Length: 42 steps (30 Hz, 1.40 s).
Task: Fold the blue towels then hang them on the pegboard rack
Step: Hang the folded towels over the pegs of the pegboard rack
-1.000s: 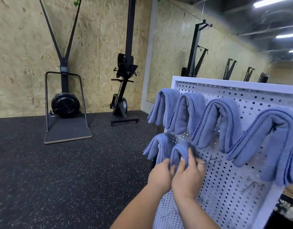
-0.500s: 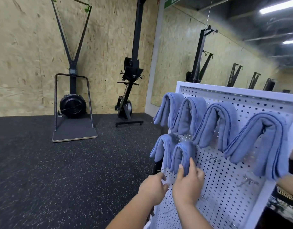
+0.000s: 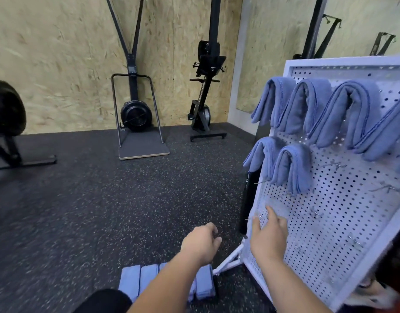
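Both hands are low in the frame and neither carries anything. The left hand [image 3: 201,245], at bottom centre, hangs over the floor [image 3: 93,211] with its fingers loosely curled and nothing in them. The right hand [image 3: 269,236] is spread wide, fingers straight, right up against the lower left part of the pegboard rack [image 3: 343,233] (the blur makes it impossible to say whether the fingertips actually touch the panel).

On to the towels. Six are draped over pegs on the white board at the right of the frame. In the top row, from left to right, are the first towel [image 3: 271,102], the second towel [image 3: 307,107], the third towel [image 3: 352,114] and the fourth towel [image 3: 388,136], which is cut off by the right edge. Below them, at the board's left side, hang the fifth towel [image 3: 259,154] and, just beside it, the sixth towel [image 3: 291,168], both well above the right hand. To the right of that pair, bare hooks [image 3: 334,164] stick out of the panel.

At the bottom of the frame, a folded stack [image 3: 135,279] of blue towels lies on the dark speckled floor, partly hidden by the left forearm and just beside the rack's white foot.

At the back, against the chipboard wall [image 3: 59,53], stand a ski trainer [image 3: 135,111] and an upright black machine [image 3: 205,91].
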Available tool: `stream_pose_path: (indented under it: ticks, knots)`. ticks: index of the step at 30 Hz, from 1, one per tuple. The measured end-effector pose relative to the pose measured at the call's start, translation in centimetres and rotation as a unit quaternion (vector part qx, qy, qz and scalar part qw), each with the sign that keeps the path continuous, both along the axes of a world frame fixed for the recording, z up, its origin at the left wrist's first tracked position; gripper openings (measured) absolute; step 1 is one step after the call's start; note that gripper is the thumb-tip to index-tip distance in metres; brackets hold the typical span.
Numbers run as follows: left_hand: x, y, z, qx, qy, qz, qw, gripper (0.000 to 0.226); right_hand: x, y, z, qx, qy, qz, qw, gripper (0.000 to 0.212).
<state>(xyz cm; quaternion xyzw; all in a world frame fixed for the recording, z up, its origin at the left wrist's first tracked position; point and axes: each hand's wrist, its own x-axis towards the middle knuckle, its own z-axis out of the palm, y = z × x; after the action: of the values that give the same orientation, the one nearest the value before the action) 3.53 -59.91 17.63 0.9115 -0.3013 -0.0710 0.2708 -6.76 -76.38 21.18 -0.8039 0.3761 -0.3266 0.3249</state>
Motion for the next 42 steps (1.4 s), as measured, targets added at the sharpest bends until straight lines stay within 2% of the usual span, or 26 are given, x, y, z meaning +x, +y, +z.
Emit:
stream_pose_path:
  ticks: [7,15,21,28,36,42]
  knots:
    - [-0.4,6.0,-5.0,0.020,0.041,0.051,0.998,0.029,0.8,4.4,-6.5,0.026,0.085,0.069,0.994,0.055]
    - [0.0,10.4,-11.3,0.062,0.134,0.100,0.984,0.032,2.4,6.4,-12.4,0.057,0.171,0.135,0.974,0.057]
    - [1.0,9.1,-13.9,0.067,0.180,0.102,0.976,0.031,4.6,6.8,-16.5,0.055,0.245,0.167,0.953,0.055]
    - [2.8,7.2,-18.4,0.103,0.209,0.088,0.968,0.035,6.8,5.0,-22.6,0.079,0.333,0.234,0.910,0.053]
    - [5.6,5.0,-23.5,0.177,0.202,0.061,0.961,0.039,11.6,2.1,-27.9,0.071,0.365,0.253,0.893,0.052]
    - [7.5,4.1,-27.4,0.178,0.198,0.071,0.961,0.042,14.8,0.5,-32.1,0.034,0.400,0.277,0.873,0.056]
